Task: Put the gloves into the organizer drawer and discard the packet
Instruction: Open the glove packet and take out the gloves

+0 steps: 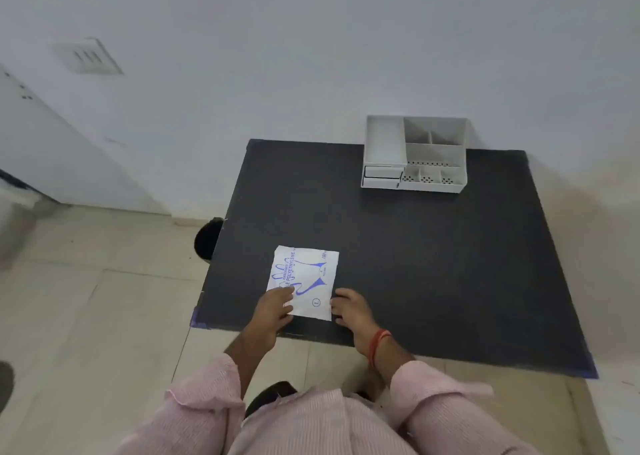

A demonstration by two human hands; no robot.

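Note:
A white glove packet [306,279] with blue print lies flat near the front left of the black table [415,246]. My left hand [273,307] rests on the packet's near left corner, fingers laid over it. My right hand [349,307] touches the packet's near right edge with curled fingers. The white organizer [414,154] stands at the table's back edge against the wall; its two small drawers [381,176] at the lower left are shut. No loose gloves are visible.
A dark round bin [207,238] stands on the tiled floor just left of the table, partly hidden by the table edge. The wall runs right behind the organizer. My pink sleeves fill the bottom of the view.

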